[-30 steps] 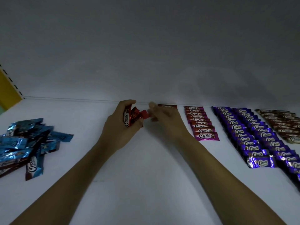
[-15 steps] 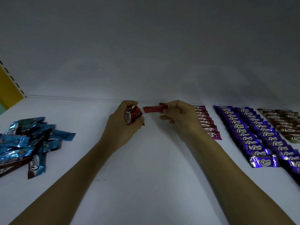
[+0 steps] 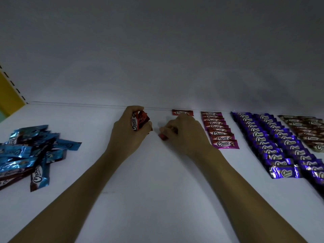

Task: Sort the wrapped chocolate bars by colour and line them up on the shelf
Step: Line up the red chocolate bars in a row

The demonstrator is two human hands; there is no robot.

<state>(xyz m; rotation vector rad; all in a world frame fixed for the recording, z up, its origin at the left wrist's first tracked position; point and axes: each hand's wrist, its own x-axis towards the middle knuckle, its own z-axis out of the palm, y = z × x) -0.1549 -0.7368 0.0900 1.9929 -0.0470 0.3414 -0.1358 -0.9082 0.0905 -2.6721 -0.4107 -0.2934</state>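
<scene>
Messy blue pile (image 3: 26, 151) sits far left on the shelf (image 3: 157, 172), with the pink row (image 3: 219, 130), purple rows (image 3: 277, 142) and brown row (image 3: 306, 130) lined up on the right. The placed red bar (image 3: 182, 112) lies flat at the back wall, long axis left-right. The left hand (image 3: 129, 135) grips a red bunch (image 3: 140, 120) pointing away from me. The right hand (image 3: 184, 135) pinches 1 pinched red bar (image 3: 163, 136) low by the shelf, just in front of the placed one. Its fingers hide most of it, and the end pokes out left.

Two hands, left hand (image 3: 129, 137) and right hand (image 3: 187, 135), one flat red bar (image 3: 182, 112), one pinched red bar (image 3: 163, 136), one clutched red bunch (image 3: 140, 120), about nine pink bars (image 3: 220, 132), two purple rows (image 3: 273, 142), one brown row (image 3: 305, 130), one blue heap (image 3: 26, 155).
</scene>
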